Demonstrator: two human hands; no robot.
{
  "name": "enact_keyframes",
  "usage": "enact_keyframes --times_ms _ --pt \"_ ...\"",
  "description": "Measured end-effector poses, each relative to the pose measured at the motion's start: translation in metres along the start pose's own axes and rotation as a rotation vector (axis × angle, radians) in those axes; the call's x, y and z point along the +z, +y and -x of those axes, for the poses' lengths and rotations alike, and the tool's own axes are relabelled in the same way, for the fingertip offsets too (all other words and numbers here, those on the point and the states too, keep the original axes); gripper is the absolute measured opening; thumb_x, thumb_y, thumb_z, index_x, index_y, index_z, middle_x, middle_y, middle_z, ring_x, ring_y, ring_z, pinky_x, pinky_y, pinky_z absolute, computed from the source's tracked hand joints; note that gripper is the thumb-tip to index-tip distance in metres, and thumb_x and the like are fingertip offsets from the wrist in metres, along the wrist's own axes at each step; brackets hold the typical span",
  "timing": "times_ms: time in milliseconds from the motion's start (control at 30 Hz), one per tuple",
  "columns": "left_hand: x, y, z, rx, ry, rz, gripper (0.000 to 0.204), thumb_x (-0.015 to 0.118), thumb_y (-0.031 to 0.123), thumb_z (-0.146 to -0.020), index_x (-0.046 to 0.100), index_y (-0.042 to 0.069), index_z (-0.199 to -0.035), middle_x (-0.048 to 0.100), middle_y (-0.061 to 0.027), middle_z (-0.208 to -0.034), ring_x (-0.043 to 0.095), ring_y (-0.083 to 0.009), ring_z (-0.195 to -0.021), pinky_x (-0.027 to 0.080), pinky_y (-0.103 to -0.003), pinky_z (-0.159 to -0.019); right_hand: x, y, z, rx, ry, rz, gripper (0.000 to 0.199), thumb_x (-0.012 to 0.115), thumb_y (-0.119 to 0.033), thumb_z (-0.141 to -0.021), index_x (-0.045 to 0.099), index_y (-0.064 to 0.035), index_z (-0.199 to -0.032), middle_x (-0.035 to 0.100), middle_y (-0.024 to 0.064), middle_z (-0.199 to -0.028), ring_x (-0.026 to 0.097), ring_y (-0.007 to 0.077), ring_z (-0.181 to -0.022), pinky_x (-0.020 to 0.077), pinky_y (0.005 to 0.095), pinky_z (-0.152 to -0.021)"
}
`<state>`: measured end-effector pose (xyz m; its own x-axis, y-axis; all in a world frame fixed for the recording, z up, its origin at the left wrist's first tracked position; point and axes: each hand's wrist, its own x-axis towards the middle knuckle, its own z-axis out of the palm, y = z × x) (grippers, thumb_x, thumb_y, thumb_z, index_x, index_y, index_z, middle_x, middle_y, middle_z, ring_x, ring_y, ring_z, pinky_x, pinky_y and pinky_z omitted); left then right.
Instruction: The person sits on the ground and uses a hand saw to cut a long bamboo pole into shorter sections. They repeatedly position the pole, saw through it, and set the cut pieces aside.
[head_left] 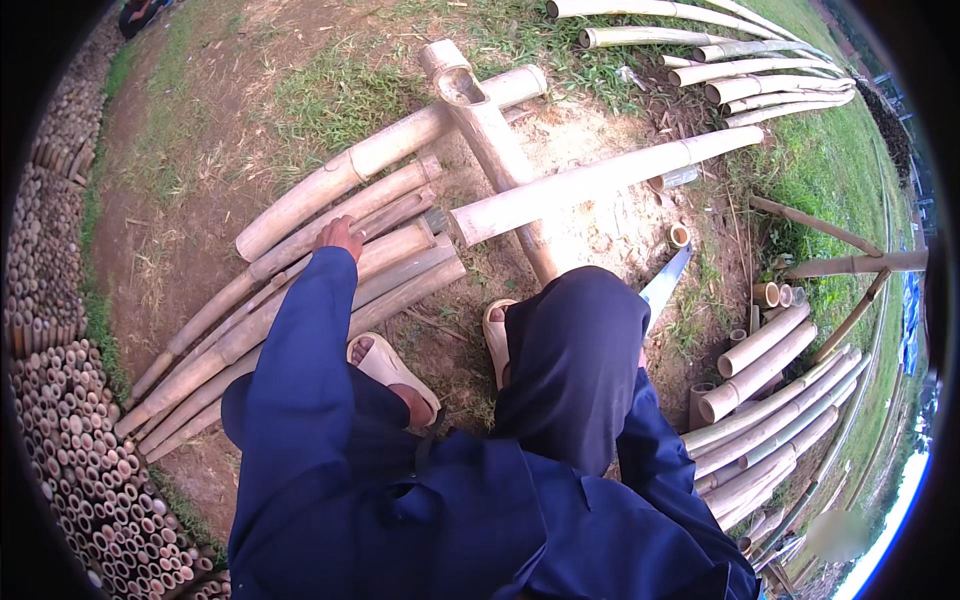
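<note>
My left hand (340,237) is on a bamboo pole (290,255) in a bundle to my left, with its fingers curled over the pole. More poles of the bundle, including a thick one (395,250), lie beside that hand. At my right knee, a sliver of my right hand (643,356) shows; the knee covers most of it. The pale blade of a handsaw (666,283) sticks out forward from there, its handle out of sight. Ahead of me, a long bamboo pole (610,185) rests across a thick notched bamboo post (500,150).
Another thick pole (380,145) passes under the post's far end. A short cut bamboo ring (679,236) sits near the saw tip. Cut bamboo (770,355) lies at right beside a pole frame (850,265). Stacked bamboo (90,460) lines the left; long poles (760,75) lie far right.
</note>
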<state>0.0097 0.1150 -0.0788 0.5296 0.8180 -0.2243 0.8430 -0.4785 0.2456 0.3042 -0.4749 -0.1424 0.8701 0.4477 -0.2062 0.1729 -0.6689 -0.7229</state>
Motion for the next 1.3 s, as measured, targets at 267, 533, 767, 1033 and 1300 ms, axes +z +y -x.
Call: enact_keyframes --times_ms 267,533,767,1033,1300 --pt "0.012 -0.011 -0.028 -0.035 -0.211 -0.126 0.051 0.079 0.045 -0.088 0.071 0.013 -0.127 0.07 -0.0136 -0.131 0.066 -0.0328 -0.124 0.051 -0.047 -0.106 0.038 -0.204 -0.109 0.145 0.139 -0.417 0.059 0.072 -0.042 -0.1 0.053 0.0054 -0.131 0.07 0.0223 -0.105 0.072 0.0236 -0.08 0.0604 0.0365 -0.07" --pt "0.033 -0.041 -0.029 -0.029 -0.296 0.037 0.069 0.078 0.05 -0.085 0.059 0.002 -0.131 0.068 -0.0255 -0.128 0.064 -0.0435 -0.123 0.05 -0.054 -0.102 0.076 -0.285 -0.097 -0.46 0.164 -0.013 0.052 0.077 -0.028 -0.097 0.055 -0.0037 -0.138 0.057 0.0113 -0.107 0.06 0.0219 -0.09 0.0526 0.0422 -0.085" --pt "0.01 -0.033 -0.015 0.298 0.415 -0.136 0.042 0.076 0.039 -0.091 0.062 0.012 -0.119 0.069 -0.0127 -0.101 0.07 -0.0344 -0.098 0.055 -0.05 -0.085 0.05 -0.28 -0.089 -0.48 0.257 -0.06 0.051 0.077 -0.025 -0.099 0.055 -0.01 -0.142 0.055 0.0038 -0.108 0.056 0.0161 -0.095 0.0497 0.0357 -0.084" --pt "-0.145 -0.018 0.002 0.354 0.57 -0.162 0.025 0.067 0.037 -0.099 0.06 0.021 -0.116 0.067 -0.0068 -0.095 0.072 -0.0296 -0.082 0.054 -0.049 -0.072 0.037 -0.278 -0.109 -0.693 0.359 -0.074 0.055 0.08 -0.017 -0.095 0.055 -0.0062 -0.143 0.058 0.0051 -0.105 0.061 0.0164 -0.09 0.0526 0.0357 -0.079" --pt "-0.207 0.004 0.124 0.611 0.764 -0.277 0.036 0.066 0.015 -0.092 0.058 0.024 -0.127 0.06 -0.0047 -0.079 0.069 -0.0246 -0.066 0.056 -0.04 -0.057 -0.027 -0.439 -0.068 -1.338 0.49 0.056 0.068 0.078 -0.033 -0.096 0.05 -0.0019 -0.15 0.059 0.0179 -0.143 0.059 0.0285 -0.124 0.0451 0.0451 -0.106"
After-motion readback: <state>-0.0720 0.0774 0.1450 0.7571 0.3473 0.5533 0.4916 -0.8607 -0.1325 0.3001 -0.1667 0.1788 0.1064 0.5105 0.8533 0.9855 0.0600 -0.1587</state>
